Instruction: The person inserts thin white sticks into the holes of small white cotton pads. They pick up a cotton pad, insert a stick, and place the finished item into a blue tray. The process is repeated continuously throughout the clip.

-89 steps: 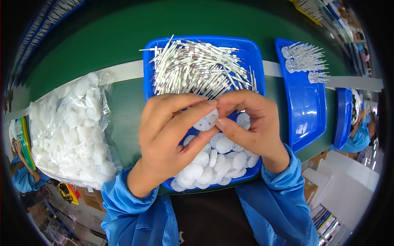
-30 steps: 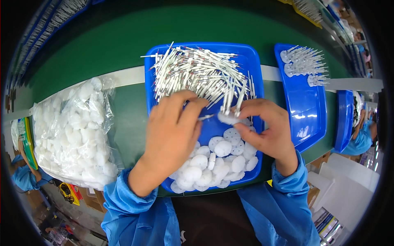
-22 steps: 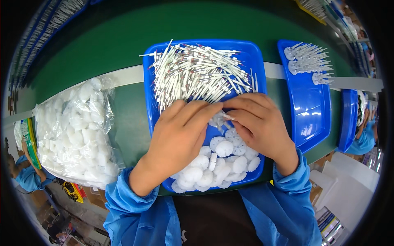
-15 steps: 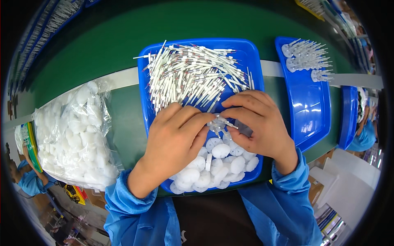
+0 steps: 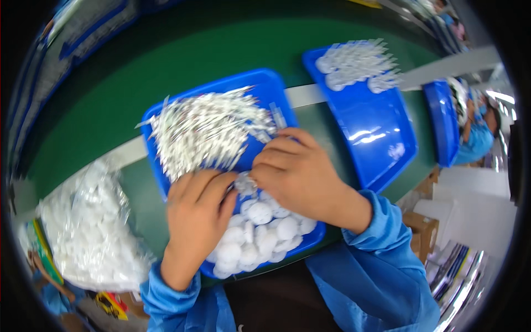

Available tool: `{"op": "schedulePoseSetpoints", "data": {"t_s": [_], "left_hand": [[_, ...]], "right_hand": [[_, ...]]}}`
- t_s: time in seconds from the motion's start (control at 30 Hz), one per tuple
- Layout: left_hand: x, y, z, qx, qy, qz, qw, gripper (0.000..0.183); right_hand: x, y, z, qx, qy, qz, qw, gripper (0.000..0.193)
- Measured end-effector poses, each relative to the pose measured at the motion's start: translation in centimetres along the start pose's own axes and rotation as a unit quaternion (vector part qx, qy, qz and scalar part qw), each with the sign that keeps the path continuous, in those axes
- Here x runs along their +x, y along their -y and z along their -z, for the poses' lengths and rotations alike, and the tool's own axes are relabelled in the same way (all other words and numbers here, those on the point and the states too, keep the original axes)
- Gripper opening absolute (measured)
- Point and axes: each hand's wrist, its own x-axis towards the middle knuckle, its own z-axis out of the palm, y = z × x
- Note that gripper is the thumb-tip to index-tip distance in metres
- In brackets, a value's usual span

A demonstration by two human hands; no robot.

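Note:
Close together over the near tray, my left hand (image 5: 199, 210) and my right hand (image 5: 296, 171) are both closed on a small translucent plastic piece (image 5: 245, 185). Its details are blurred and partly covered by my fingers. Under my hands stands a blue tray (image 5: 281, 94). Its far part bears a heap of thin white sticks (image 5: 202, 130), many with darker tips. Round translucent white plastic discs (image 5: 257, 235) fill its near part, just below my fingers.
To the right, a second blue tray (image 5: 376, 127) has discs with thin sticks (image 5: 359, 63) grouped at its far end. A clear bag of white discs (image 5: 94, 227) lies on the left. Beyond another blue tray (image 5: 441, 122) sits a person in blue (image 5: 478, 138).
The whole view has turned, so the trays sit further left and tilted, and the picture is more blurred. My hands stay together at the translucent piece.

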Motion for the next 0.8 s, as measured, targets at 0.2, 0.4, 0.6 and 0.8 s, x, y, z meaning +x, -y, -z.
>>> {"op": "schedulePoseSetpoints", "data": {"t_s": [0.2, 0.4, 0.6, 0.8], "left_hand": [[-1.6, 0.0, 1.3, 0.025, 0.020, 0.035, 0.999, 0.043], [-1.2, 0.2, 1.1, 0.023, 0.035, 0.005, 0.999, 0.035], [-1.7, 0.2, 1.3, 0.005, 0.015, -0.017, 1.000, 0.019], [-1.0, -0.1, 1.6, 0.056, 0.003, -0.001, 0.998, 0.024]], "right_hand": [[-4.0, -7.4, 7.4, 0.024, -0.139, -0.191, 0.971, 0.012], [-8.9, -17.4, 9.4, -0.193, -0.130, -0.355, 0.905, 0.021], [-9.2, -15.1, 9.5, -0.104, -0.107, -0.334, 0.931, 0.017], [-6.6, -9.7, 8.6, -0.154, -0.081, -0.161, 0.971, 0.015]]}}
